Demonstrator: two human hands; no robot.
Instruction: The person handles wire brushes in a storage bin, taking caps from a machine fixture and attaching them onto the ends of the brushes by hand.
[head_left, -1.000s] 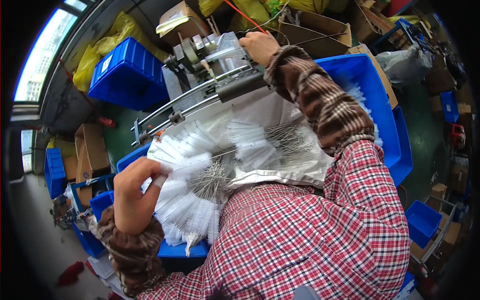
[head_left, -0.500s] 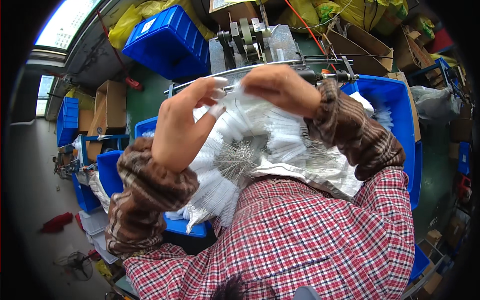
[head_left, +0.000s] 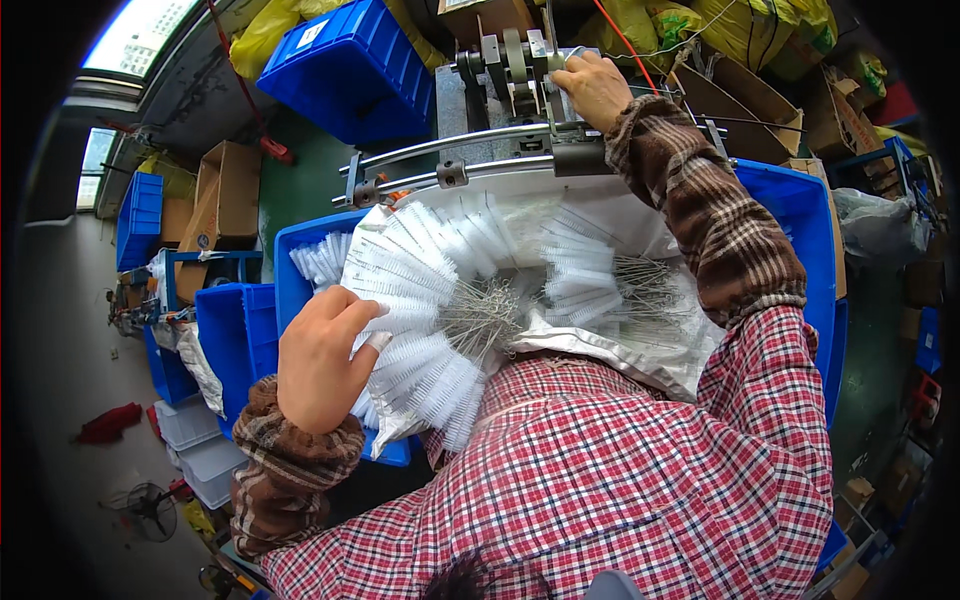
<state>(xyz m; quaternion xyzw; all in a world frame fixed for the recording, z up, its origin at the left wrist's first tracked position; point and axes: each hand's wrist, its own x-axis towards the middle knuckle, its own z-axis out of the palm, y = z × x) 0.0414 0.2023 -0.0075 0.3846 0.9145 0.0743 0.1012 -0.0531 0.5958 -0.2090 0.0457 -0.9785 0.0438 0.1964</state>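
Observation:
A fan of white-bristled wire brushes (head_left: 405, 262) lies over my lap, their twisted wire stems (head_left: 482, 315) meeting at the middle. At the fan's left edge is my left hand (head_left: 325, 358), its thumb and fingers closed around the bristle end of a brush. My right hand (head_left: 597, 90) reaches forward to the right side of a small bench machine (head_left: 515, 75) with rollers. Its fingers are curled down there, and whatever they hold is hidden. A second bunch of brushes (head_left: 578, 270) lies to the right, stems pointing right. White sheeting (head_left: 610, 350) is spread beneath the brushes.
Metal rods (head_left: 470, 165) cross between the machine and my lap. Blue bins stand at the left (head_left: 235, 335), right (head_left: 790, 200) and far left of the machine (head_left: 350, 75). Cardboard boxes (head_left: 740, 110) and yellow sacks (head_left: 745, 35) fill the back right.
My hands were raised together above the brushes. The left has come down and back to the fan's left edge; the right has moved forward and right to the machine.

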